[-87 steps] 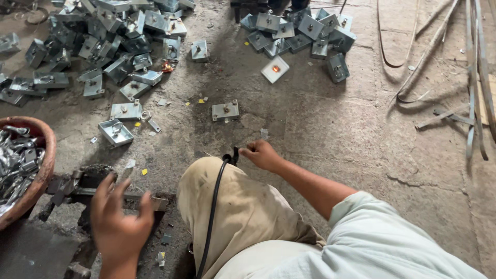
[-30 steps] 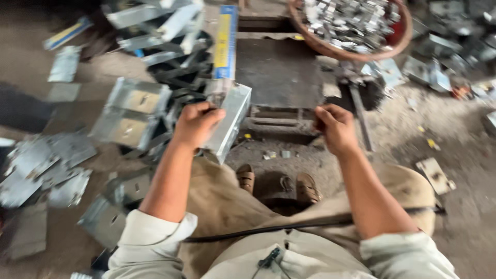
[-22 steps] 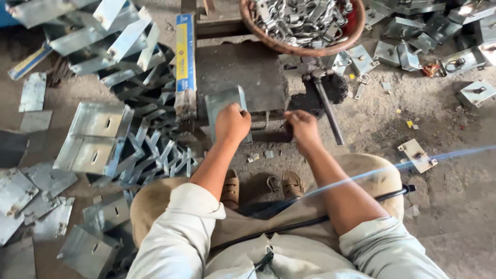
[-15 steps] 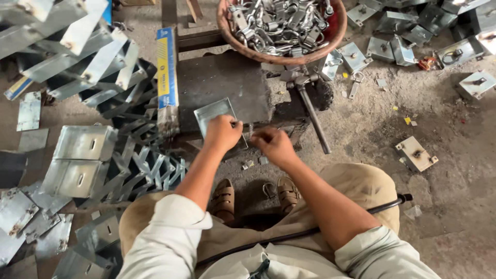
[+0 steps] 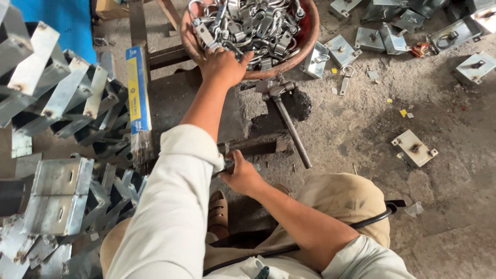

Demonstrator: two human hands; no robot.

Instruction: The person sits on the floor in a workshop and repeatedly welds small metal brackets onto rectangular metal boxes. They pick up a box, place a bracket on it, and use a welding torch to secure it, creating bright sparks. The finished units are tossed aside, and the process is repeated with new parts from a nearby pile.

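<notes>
My left hand (image 5: 222, 64) stretches forward over the rim of a reddish bowl (image 5: 312, 28) heaped with shiny metal shackles (image 5: 253, 26). Its fingers curl down among the shackles, and whether they grip one is hidden. My right hand (image 5: 242, 174) rests low by my knee, at the near edge of a dark steel block (image 5: 253, 147). It is closed on a small metal piece that my left sleeve partly covers. A hammer (image 5: 290, 126) lies on the block just right of that hand, its head towards the bowl.
Bent galvanised brackets (image 5: 57, 108) pile up on the left, with flat folded plates (image 5: 54, 194) in front. A blue and yellow box of rods (image 5: 137, 93) lies beside the block. Square plates with fittings (image 5: 413, 148) are scattered on the concrete floor at the right and top right.
My left hand has left the plate on the block and reached forward into the bowl. My right hand stays low at the block's near edge. The view has tilted towards the bowl.
</notes>
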